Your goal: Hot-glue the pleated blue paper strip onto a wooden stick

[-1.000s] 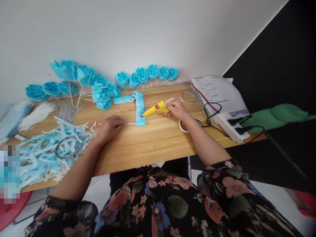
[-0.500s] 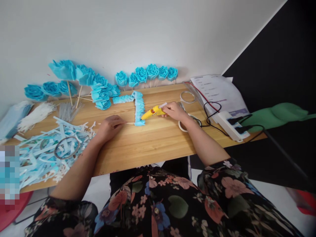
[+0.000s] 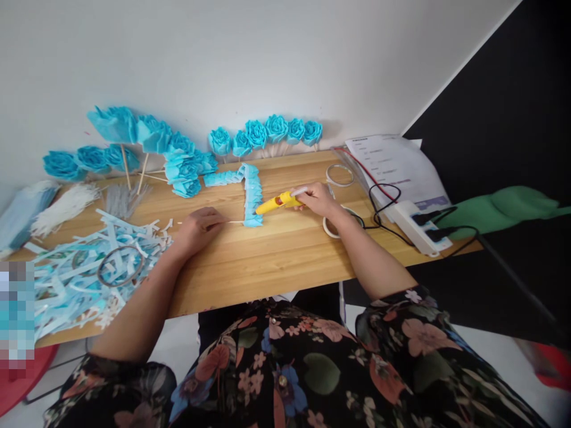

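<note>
My left hand (image 3: 203, 227) is closed on a thin wooden stick (image 3: 235, 222), whose far end meets the lower end of a pleated light blue strip (image 3: 253, 193). The strip lies on the wooden table (image 3: 267, 261) and bends left at its top. In my right hand (image 3: 317, 199) is a yellow glue gun (image 3: 277, 203), held with its nozzle pointing left at the strip's right side, just above the stick. A clear glue stick pokes out of the gun's back. Whether the nozzle touches the strip cannot be made out.
Blue paper roses (image 3: 256, 134) on sticks lean along the wall. Light blue scraps (image 3: 84, 267) cover the left side. Tape rolls (image 3: 339, 175), papers (image 3: 388, 166), a power strip (image 3: 422, 229) and black cable lie right.
The glue gun's back end has swung slightly, and my right hand has shifted a little to the right. My left hand and the strip are almost unmoved.
</note>
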`<act>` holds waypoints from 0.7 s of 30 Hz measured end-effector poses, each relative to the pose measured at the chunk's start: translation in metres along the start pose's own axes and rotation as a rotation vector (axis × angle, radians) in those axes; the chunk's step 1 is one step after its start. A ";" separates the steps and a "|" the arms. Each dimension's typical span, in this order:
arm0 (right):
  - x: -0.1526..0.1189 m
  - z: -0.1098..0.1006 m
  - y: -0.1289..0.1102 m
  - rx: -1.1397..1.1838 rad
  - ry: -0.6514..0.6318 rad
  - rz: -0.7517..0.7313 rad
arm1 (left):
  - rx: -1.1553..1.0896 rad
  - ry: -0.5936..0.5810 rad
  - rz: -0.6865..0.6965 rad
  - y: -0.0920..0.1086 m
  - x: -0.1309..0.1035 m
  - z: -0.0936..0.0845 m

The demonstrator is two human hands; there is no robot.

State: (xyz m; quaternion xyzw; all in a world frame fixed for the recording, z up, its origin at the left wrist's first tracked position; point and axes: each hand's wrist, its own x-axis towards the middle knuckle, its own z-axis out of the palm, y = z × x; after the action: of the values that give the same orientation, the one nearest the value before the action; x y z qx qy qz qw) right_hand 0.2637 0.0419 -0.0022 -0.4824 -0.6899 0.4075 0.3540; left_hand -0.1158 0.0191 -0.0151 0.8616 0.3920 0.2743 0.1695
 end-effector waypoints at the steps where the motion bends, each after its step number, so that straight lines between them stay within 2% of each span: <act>1: -0.001 0.000 -0.002 -0.020 -0.016 -0.012 | -0.002 0.002 -0.001 0.000 0.000 0.000; 14: -0.002 -0.002 -0.012 -0.183 -0.086 -0.023 | 0.005 0.006 0.005 -0.003 -0.001 0.001; 18: -0.001 -0.004 -0.006 -0.268 -0.013 -0.031 | 0.006 -0.004 0.002 -0.001 0.000 0.000; 21: 0.001 -0.005 0.002 -0.152 0.061 -0.010 | 0.005 -0.003 0.000 0.002 0.000 -0.001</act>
State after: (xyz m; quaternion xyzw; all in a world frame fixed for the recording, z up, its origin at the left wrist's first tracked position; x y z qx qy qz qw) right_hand 0.2685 0.0445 -0.0015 -0.5167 -0.7100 0.3374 0.3393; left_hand -0.1156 0.0183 -0.0134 0.8624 0.3924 0.2722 0.1680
